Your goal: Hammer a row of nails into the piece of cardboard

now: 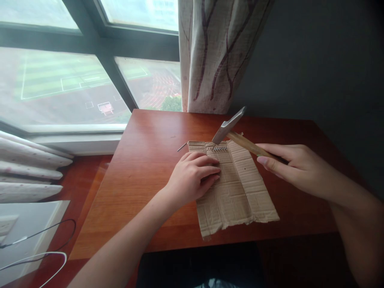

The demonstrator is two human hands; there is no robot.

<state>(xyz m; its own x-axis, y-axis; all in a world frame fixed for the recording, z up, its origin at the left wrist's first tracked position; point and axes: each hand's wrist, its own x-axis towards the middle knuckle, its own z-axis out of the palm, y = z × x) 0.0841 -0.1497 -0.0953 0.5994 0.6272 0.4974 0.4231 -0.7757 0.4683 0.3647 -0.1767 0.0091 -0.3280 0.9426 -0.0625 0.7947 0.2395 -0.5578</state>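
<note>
A hammer (pixel 229 127) with a wooden handle is gripped in my right hand (pixel 289 162), which is closed round the handle's end. Its metal head is tilted, low over the far edge of a creased piece of cardboard (pixel 231 188). My left hand (pixel 196 172) rests on the cardboard's left side with its fingers stretched out flat. Just beyond those fingertips, a row of small shiny metal pieces (pixel 220 149) sits along the cardboard; they look like nails, but are too small to be sure. A thin dark metal pin (pixel 182 147) pokes out past the far left corner.
The reddish wooden table (pixel 132 192) holds the cardboard. Beyond it are a window (pixel 90 88), a patterned curtain (pixel 216 52) and a dark wall (pixel 315 60). Black and white cables (pixel 64 258) hang at the lower left, near a wall socket (pixel 7 226).
</note>
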